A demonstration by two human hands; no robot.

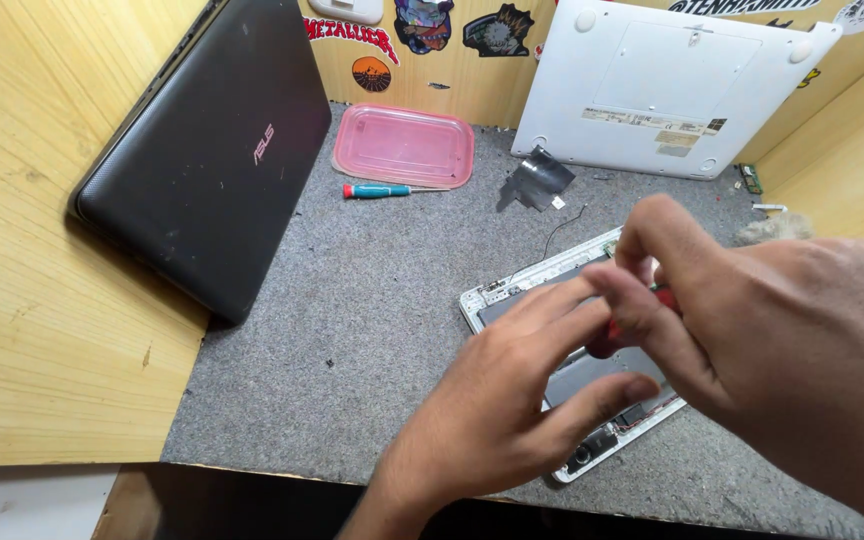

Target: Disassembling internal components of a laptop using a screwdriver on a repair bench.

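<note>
My right hand [752, 310] gripped a red-handled tool [617, 335] over the opened white laptop base [512, 290] on the grey mat [352, 330], my left hand [512, 390] lying flat and open on it, seemingly mid-unscrewing, which needed the base steadied next.

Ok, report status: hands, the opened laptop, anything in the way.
Right hand grips red-handled screwdriver. Left hand rests flat on opened laptop. Teal screwdriver, pink tray lie clear.
</note>
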